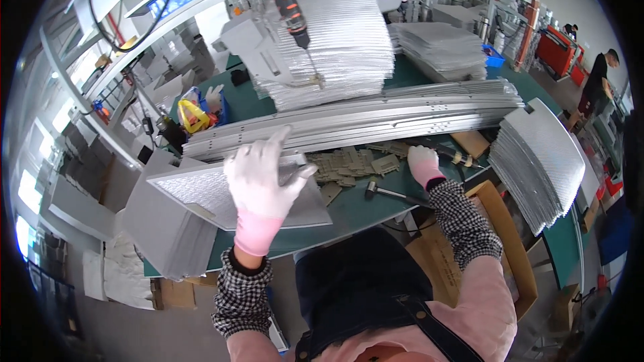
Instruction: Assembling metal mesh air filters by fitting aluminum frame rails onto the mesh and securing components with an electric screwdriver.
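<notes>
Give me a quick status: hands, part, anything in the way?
Left hand open above grey panel. Right hand by small clips. Hammer lies between.

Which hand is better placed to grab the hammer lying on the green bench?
Right. The right hand rests on the green bench just above the hammer, beside the small grey clips. The left hand is spread over the grey panel, farther off.

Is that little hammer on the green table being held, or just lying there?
Lying there. The hammer rests flat on the green table, just below the right hand, which does not grip it.
</notes>
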A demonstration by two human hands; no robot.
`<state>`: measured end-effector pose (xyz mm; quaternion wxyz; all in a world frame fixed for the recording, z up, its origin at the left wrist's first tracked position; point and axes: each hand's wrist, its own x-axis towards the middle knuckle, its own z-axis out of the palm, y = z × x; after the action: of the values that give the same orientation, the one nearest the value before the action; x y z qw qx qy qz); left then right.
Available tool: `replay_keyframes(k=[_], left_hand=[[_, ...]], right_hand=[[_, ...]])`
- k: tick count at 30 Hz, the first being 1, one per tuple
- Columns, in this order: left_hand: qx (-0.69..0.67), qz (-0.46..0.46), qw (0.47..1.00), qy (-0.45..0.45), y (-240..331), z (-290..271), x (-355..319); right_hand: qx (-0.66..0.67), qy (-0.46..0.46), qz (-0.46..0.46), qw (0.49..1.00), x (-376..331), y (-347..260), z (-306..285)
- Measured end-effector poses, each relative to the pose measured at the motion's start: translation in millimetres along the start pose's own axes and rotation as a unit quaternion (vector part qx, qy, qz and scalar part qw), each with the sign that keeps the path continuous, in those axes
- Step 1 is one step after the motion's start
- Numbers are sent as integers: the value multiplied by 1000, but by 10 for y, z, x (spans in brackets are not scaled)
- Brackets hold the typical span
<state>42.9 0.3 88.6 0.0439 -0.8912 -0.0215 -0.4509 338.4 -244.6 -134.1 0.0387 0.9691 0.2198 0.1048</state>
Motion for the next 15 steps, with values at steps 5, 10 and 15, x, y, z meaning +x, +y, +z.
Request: replay_keyframes(k=[5, 10, 15], left_hand=[[-10, -15, 998, -55, 64, 71, 80], [-3, -29, 1000, 12, -25, 170, 130], [22, -81, 993, -85, -45, 338, 300]], right_hand=[[-62, -3, -62, 996, -270, 445, 19], [5, -22, -48, 999, -366, 524, -272], [141, 105, -140, 974, -171, 406, -1151]])
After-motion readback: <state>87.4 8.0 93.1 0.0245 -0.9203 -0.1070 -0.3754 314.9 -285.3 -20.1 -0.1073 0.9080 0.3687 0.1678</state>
